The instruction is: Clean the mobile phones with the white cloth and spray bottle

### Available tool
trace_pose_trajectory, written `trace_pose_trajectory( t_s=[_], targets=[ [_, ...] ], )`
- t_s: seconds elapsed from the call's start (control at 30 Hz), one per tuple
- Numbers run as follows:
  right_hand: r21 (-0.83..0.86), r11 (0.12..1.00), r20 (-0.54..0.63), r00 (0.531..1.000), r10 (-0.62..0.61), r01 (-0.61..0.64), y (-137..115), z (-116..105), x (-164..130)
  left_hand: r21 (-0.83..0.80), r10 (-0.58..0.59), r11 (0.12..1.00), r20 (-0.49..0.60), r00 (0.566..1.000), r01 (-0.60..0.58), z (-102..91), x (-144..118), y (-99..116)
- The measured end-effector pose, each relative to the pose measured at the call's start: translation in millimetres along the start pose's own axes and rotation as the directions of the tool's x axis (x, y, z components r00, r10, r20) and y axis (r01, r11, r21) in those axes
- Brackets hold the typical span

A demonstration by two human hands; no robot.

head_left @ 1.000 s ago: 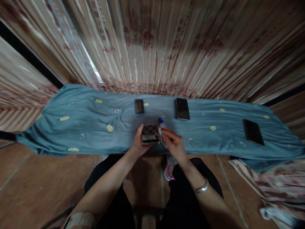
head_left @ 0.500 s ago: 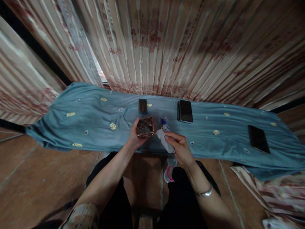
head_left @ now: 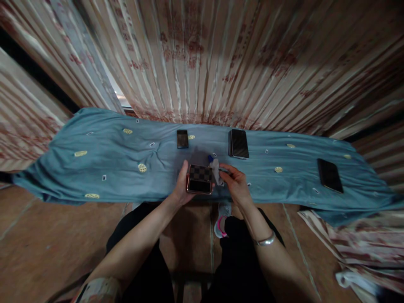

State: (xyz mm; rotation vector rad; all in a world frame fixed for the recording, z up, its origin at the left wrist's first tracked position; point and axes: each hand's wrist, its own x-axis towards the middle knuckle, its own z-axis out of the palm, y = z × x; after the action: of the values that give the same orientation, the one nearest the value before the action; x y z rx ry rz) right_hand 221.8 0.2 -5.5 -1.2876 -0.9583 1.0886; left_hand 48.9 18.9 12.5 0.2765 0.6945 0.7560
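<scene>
My left hand (head_left: 181, 185) is wrapped round a folded flip phone (head_left: 200, 179) with a checkered back, a dark glossy panel and rose-gold edges. It holds the phone above the front of the cloth-covered surface. In my right hand (head_left: 235, 183), thumb and fingers pinch a crumpled pale grey cloth (head_left: 216, 171), which hangs just right of the phone; whether the two touch, I cannot tell. Behind the cloth shows the blue cap (head_left: 210, 158) of a small bottle, its body mostly hidden.
A teal cover (head_left: 113, 164) with yellow motifs drapes the long surface. On it lie a small dark square object (head_left: 182, 139), a stack of dark phone-like slabs (head_left: 239, 144) and another dark slab (head_left: 330, 175) at right. A patterned curtain (head_left: 189, 63) hangs behind.
The flip phone has come nearer to me and turned, its checkered back now plainer to see. The cloth has moved up over the bottle. The whole view has shifted slightly.
</scene>
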Motion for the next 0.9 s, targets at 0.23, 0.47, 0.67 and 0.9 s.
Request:
trace_pose_trajectory(
  t_s=[0.23, 0.47, 0.67, 0.9],
  targets=[
    [-0.149, 0.975, 0.157, 0.977, -0.142, 0.165, -10.5, -3.5, -3.6, 0.050, 0.023, 0.999, -0.061, 0.998, -0.020, 2.0, -2.7, -12.3],
    [-0.241, 0.916, 0.282, 0.926, -0.250, 0.320, -20.2, 5.8, -15.2, 0.193, 0.079, 0.979, -0.085, 0.993, -0.061, -6.6, -3.2, -17.7],
    [-0.257, 0.860, 0.365, 0.868, -0.336, 0.440, -24.8, 20.6, -25.5, 0.296, 0.262, 0.924, -0.034, 0.964, -0.241, -19.0, 6.2, -28.7],
    [-0.309, 0.791, 0.428, 0.820, -0.381, 0.528, -23.0, 16.2, -22.8, 0.542, 0.330, 0.794, -0.004, 0.944, -0.276, -26.8, 4.3, -26.3]
  ],
)
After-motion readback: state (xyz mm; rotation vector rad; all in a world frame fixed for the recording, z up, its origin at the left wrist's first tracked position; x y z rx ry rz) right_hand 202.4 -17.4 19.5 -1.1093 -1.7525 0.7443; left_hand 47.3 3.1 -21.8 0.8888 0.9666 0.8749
